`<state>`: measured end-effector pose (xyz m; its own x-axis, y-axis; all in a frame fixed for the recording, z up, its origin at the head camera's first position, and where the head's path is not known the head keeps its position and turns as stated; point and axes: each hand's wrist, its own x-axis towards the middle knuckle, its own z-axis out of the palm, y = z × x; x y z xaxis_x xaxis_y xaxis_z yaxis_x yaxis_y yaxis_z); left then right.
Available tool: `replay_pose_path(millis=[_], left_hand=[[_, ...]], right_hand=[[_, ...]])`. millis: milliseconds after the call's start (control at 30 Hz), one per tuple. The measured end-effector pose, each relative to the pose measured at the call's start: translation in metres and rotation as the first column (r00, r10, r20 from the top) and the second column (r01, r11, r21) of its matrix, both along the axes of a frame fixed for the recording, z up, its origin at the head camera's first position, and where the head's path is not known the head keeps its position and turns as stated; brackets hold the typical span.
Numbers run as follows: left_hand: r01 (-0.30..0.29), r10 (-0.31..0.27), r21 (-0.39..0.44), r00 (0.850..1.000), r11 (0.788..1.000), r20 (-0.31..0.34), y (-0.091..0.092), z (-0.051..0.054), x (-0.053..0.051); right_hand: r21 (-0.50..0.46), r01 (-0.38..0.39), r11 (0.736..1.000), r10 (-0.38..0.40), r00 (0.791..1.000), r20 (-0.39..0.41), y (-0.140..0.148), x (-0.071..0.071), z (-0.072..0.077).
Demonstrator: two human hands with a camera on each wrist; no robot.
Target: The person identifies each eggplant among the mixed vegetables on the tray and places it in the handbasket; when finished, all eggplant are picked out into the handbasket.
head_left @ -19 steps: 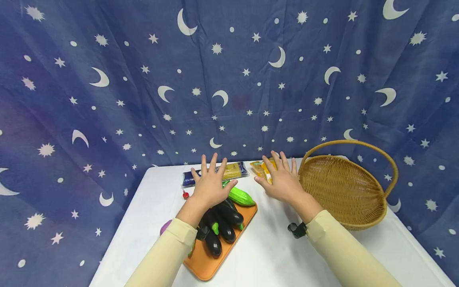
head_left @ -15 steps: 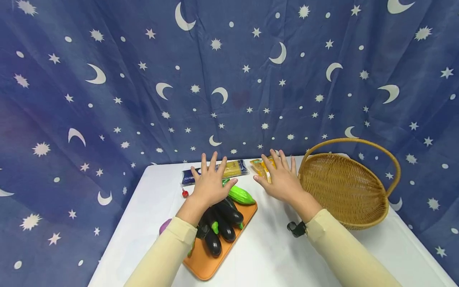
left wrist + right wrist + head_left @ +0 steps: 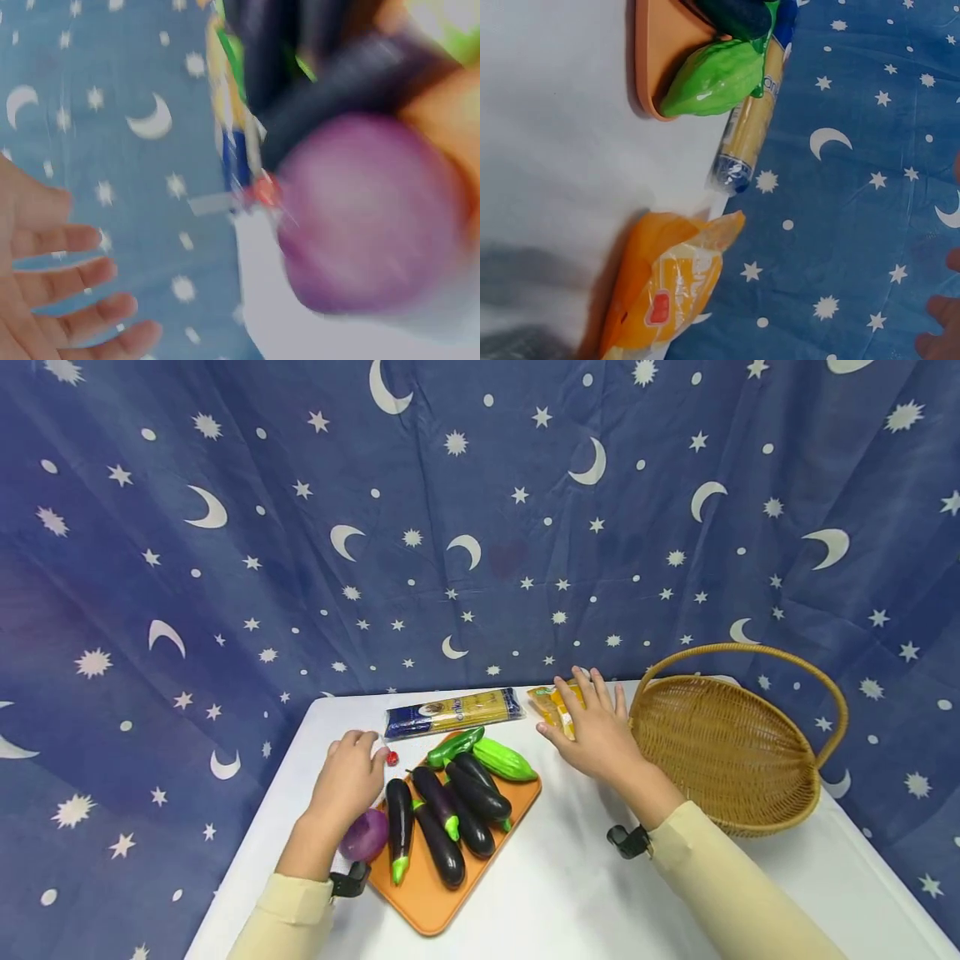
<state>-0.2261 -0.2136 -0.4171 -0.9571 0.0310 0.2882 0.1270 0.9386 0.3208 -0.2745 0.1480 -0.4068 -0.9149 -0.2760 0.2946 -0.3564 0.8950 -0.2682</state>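
Note:
The left hand (image 3: 348, 781), fingers relaxed, hangs near a small red item (image 3: 392, 758) and a purple onion-like vegetable (image 3: 364, 836); in the left wrist view the onion (image 3: 371, 214) is large and blurred, and the hand (image 3: 64, 277) holds nothing. The right hand (image 3: 600, 739) is spread above an orange-yellow packet (image 3: 545, 704), partly covering it; the right wrist view shows that packet (image 3: 673, 289) with only fingertips at the edge. Several dark eggplants (image 3: 438, 847) lie on an orange tray (image 3: 427, 910), with a light green vegetable (image 3: 504, 761) at its far end.
A blue and yellow pasta packet (image 3: 454, 712) lies at the back of the white table (image 3: 555, 877). A wicker basket (image 3: 720, 752) with a tall handle stands on the right. Behind the table hangs a blue curtain (image 3: 495, 527) with moons and stars.
The left hand has moved left and slightly down, off the tray's far part, uncovering the eggplants and pasta packet; its fingers are less spread. The right hand has hardly moved.

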Motion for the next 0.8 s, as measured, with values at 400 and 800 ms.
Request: replay_pose_path(millis=[400, 800], left_hand=[[-0.155, 0.105, 0.164, 0.954, 0.974, 0.280, -0.088, -0.068, 0.055], [-0.249, 0.036, 0.472, 0.909, 0.846, 0.414, -0.093, -0.093, 0.064]], right_hand=[[-0.022, -0.039, 0.999, 0.038, 0.999, -0.031, -0.008, 0.006, -0.004], [-0.015, -0.085, 0.996, 0.084, 0.994, -0.064, -0.022, 0.013, -0.013]])
